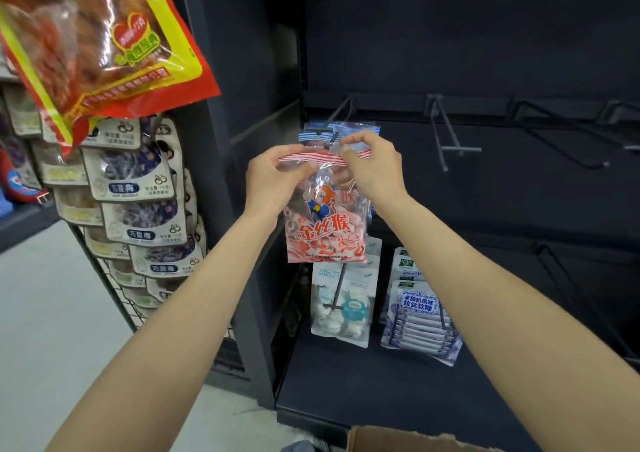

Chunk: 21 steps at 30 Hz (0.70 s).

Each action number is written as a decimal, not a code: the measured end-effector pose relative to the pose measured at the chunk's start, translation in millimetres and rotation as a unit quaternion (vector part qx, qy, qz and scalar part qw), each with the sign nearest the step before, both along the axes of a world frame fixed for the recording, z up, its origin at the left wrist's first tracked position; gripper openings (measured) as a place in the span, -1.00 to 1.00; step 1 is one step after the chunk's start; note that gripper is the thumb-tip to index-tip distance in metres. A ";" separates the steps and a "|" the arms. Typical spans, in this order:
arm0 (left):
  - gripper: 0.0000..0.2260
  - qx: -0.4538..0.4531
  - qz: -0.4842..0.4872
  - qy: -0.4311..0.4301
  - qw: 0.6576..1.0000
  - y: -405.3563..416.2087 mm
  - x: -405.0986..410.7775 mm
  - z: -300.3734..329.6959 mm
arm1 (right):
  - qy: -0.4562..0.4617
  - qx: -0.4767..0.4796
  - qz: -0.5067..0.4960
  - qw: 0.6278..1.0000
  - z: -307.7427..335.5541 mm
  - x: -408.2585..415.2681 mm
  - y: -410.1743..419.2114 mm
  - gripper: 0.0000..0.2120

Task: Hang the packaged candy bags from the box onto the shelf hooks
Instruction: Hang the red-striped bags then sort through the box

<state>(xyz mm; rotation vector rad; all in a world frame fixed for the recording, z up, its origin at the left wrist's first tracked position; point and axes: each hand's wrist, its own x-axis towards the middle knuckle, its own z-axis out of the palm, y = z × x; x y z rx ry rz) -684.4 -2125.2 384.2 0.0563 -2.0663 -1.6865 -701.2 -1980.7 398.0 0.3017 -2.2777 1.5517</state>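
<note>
1. Before the dark shelf [450,365], the red-white candy bag [327,223] hangs upright, long axis vertical, striped top edge up, printed front twd camera.
2. Left hand [272,179] & right hand [375,167] each pinch the top strip, just below a hook [334,119].
3. Cardboard box [398,439] at bottom edge.

Both arms reach forward, left hand [268,177] and right hand [374,167] pinching.

Left arm: your left forearm [194,299] is bare from 7 o'clock up; no sleeve reaches it.
Right arm: your right forearm [485,288] is bare too, entering from 5 o'clock.
Hands: left hand [268,183], right hand [375,167], ungloved, no rings showing.
</note>
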 end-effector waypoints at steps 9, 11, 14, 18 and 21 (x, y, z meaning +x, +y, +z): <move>-0.64 -0.031 0.050 0.031 0.998 15.3 -55.1 -6.0 | 0.134 0.300 -0.170 0.929 -3.2 -31.4 16.3 -0.77; -0.59 -0.036 0.063 0.032 0.997 19.5 -67.2 -5.9 | 0.107 0.267 -0.189 0.939 -3.5 -41.3 17.7 -0.74; -0.53 -0.068 0.091 0.035 0.993 26.3 -76.0 -6.2 | 0.069 0.173 -0.193 0.963 -6.9 -46.8 15.1 -0.71; -0.48 -0.134 0.213 0.062 0.966 36.9 -64.1 -21.8 | 0.094 0.111 -0.163 0.976 -30.2 -32.4 15.4 -0.68; -0.55 -0.097 0.225 0.078 0.966 45.6 -27.6 -49.1 | 0.086 0.073 -0.103 0.988 -64.4 -4.5 27.6 -0.71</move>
